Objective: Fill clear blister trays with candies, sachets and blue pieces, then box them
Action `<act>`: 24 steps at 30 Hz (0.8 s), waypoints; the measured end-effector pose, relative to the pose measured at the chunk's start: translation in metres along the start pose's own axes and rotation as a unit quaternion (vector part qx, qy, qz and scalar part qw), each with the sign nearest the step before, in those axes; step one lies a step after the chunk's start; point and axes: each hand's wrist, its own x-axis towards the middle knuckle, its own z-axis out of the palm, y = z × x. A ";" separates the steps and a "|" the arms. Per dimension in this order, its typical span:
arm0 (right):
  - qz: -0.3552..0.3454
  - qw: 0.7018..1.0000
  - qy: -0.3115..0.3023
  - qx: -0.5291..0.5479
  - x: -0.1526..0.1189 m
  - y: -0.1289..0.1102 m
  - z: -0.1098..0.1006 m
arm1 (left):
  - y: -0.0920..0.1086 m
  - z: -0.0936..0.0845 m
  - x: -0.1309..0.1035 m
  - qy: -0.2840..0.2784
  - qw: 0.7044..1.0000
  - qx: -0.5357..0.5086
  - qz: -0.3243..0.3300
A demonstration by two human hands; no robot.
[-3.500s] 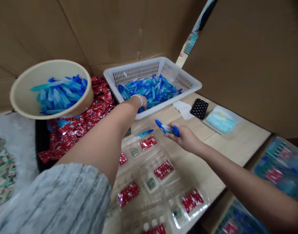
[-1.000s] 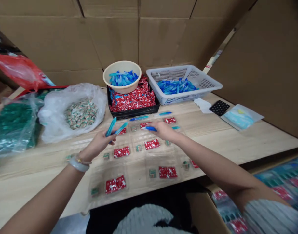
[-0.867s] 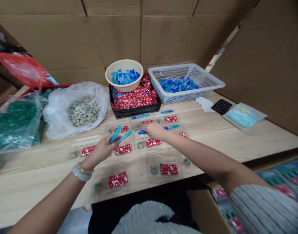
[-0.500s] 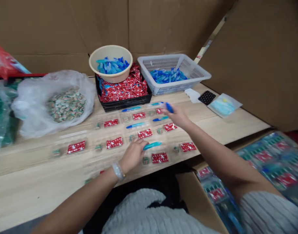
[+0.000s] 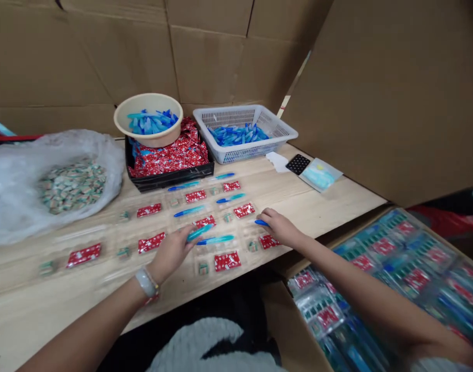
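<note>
My left hand (image 5: 172, 254) is closed on a teal pen-shaped piece (image 5: 200, 232), held above the clear plastic trays. Just beyond its fingertips, a blue-and-teal pen-shaped piece (image 5: 217, 239) lies in the near tray, above a red patterned packet (image 5: 227, 261) and a small greenish block (image 5: 203, 267). Over the near right tray, my right hand (image 5: 279, 226) pinches another pen-shaped piece, whose blue end (image 5: 261, 222) shows. A red packet (image 5: 268, 241) under that hand is partly covered. Farther trays hold similar pieces, such as a pen-shaped piece (image 5: 231, 198).
Behind the trays stand a cream bowl (image 5: 120, 116) and a white basket (image 5: 286, 135) of blue pieces, and a black box (image 5: 170, 179) of red packets. A plastic bag (image 5: 108, 155) of small blocks lies left. A carton (image 5: 325, 238) of packed trays stands right, below the table edge.
The view has swung right. My right hand has come from a far tray to the near right one. A pen-shaped piece now lies in the near middle tray; my left hand still holds one.
</note>
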 end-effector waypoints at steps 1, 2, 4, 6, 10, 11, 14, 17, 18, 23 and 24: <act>-0.021 1.000 -0.015 -0.017 0.001 0.003 0.005 | -0.008 -0.010 -0.006 0.023 0.999 -0.011 -0.041; -0.037 0.998 -0.024 -0.032 0.000 0.007 0.009 | -0.018 -0.021 -0.015 0.053 0.995 -0.015 -0.080; -0.054 0.997 -0.026 -0.054 -0.001 0.013 0.017 | -0.041 -0.046 -0.037 0.111 0.984 -0.006 -0.140; -0.055 0.996 -0.009 -0.064 0.002 0.013 0.020 | -0.062 -0.068 -0.063 0.129 0.978 0.024 -0.159; -0.016 0.997 0.050 -0.050 0.029 -0.026 0.012 | -0.088 -0.078 -0.090 0.056 0.991 0.071 -0.096; -0.013 0.998 0.055 -0.037 0.040 -0.044 0.009 | -0.093 -0.075 -0.088 0.057 0.991 0.084 -0.084; -0.033 0.998 0.049 0.008 0.073 -0.100 0.008 | -0.104 -0.065 -0.067 0.087 0.987 0.123 -0.050; -0.042 0.997 0.049 0.050 0.100 -0.135 0.011 | -0.118 -0.057 -0.042 0.064 0.987 0.144 0.010; -0.045 0.996 0.051 0.064 0.107 -0.141 0.012 | -0.123 -0.055 -0.036 0.057 0.987 0.149 0.023; -0.106 0.985 0.078 0.114 0.151 -0.161 0.017 | -0.141 -0.042 -0.028 0.082 0.983 0.161 0.028; -0.121 0.983 0.077 0.115 0.166 -0.168 0.020 | -0.142 -0.040 -0.028 0.092 0.982 0.161 0.025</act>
